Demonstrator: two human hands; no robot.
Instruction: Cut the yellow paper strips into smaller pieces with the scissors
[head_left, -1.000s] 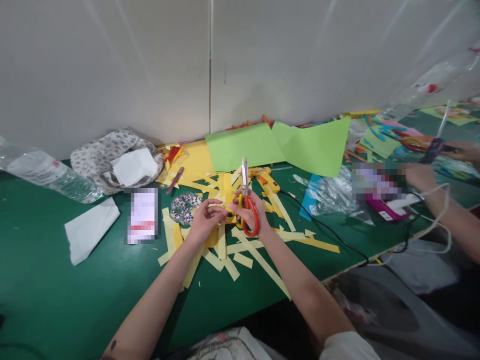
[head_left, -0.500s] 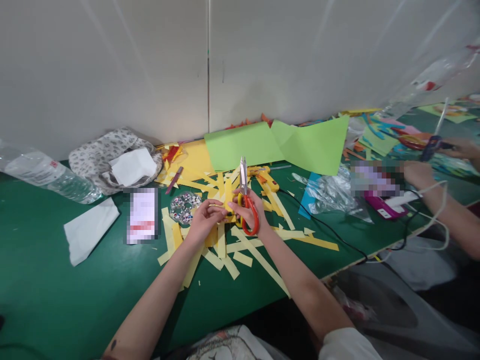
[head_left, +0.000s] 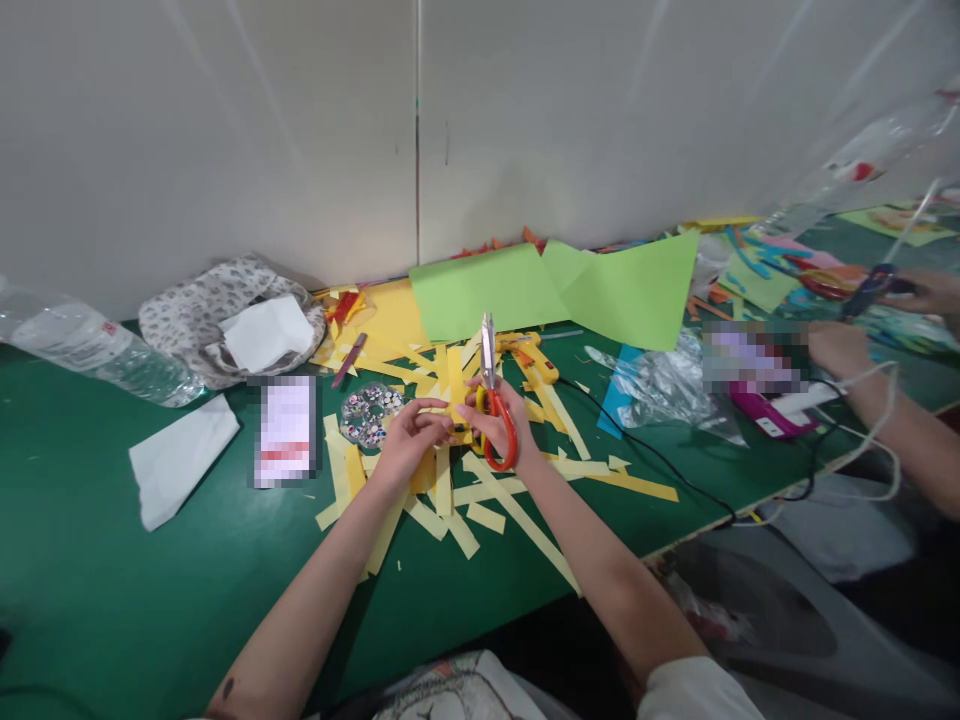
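Co-worker's tool (head_left: 870, 290) tipped further right; red-handled scissors (head_left: 496, 402) in right hand (head_left: 521, 412).

To the left of the left forearm (head_left: 315, 590), the green table (head_left: 112, 600) offers a wide bare area, where a hand could pass low as far as the white paper (head_left: 180, 465). Beyond this paper, the bottle (head_left: 90, 345) and the patterned pouch (head_left: 195, 300) block the way. Around the left hand (head_left: 415, 432) and the right hand (head_left: 504, 418), loose yellow strips (head_left: 487, 518) cover the surface. Beyond the right hand, the scissors (head_left: 488, 355), the yellow glue gun (head_left: 541, 362) and the green sheets (head_left: 487, 300) narrow the passage. Rightward, a black cord (head_left: 645, 441), a plastic bag (head_left: 671, 390) and a co-worker's arm (head_left: 900, 430) are obstacles.
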